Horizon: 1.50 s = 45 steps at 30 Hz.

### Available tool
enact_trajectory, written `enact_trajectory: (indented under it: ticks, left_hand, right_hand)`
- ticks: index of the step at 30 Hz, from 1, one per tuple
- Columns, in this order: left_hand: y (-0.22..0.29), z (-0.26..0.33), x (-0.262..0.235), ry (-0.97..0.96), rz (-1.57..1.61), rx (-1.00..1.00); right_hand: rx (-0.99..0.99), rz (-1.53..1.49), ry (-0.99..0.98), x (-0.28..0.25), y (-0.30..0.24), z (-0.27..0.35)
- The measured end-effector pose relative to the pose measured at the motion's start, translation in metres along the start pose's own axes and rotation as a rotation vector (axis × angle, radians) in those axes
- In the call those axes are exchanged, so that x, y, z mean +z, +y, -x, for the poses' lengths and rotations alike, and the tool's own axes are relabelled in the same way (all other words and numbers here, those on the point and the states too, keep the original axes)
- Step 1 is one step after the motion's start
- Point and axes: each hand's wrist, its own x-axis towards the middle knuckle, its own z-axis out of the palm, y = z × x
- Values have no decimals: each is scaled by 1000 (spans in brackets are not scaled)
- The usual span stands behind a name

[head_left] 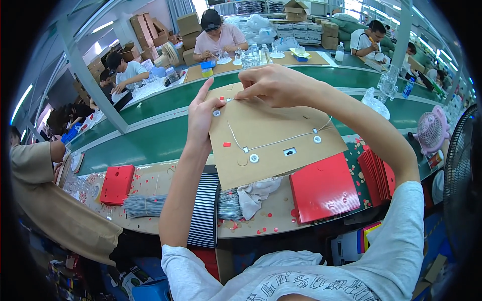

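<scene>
I hold a brown cardboard panel [281, 168] up over the bench, tilted. My left hand [200, 120] grips its upper left edge, thumb on the face and a finger pointing up. My right hand [273, 85] is closed in a pinch at the panel's top edge, beside the left thumb. A small white bit shows at the pinching fingertips; what they hold is hidden. A thin white wire [281, 141] runs across the panel through small white tabs, its ends bent upward. White round pieces [254, 158] sit on the panel, near a small rectangular cutout [289, 151].
Below lie a bundle of grey wires [143, 205], a striped wrap [203, 208], a white cloth [256, 195] and red panels [324, 190]. A green conveyor [165, 133] runs beyond, with co-workers across it. A black fan [463, 175] and a pink fan [433, 125] stand right.
</scene>
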Motion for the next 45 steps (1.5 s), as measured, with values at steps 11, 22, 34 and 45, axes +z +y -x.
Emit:
enact_trajectory:
  ticks: [11, 22, 34, 45]
  left_hand:
    - [-1, -1, -5, -18, 2, 0]
    - [0, -1, -4, -36, -7, -19]
    - [-3, -3, -8, -20, -4, 7]
    - [-6, -10, -9, -7, 3, -21]
  right_hand:
    - [-94, 89, -34, 1, 1, -4]
    - [-130, 98, 26, 10, 2, -8]
    - [-6, -191, 21, 2, 4, -8]
    - [-41, -150, 44, 10, 8, -9]
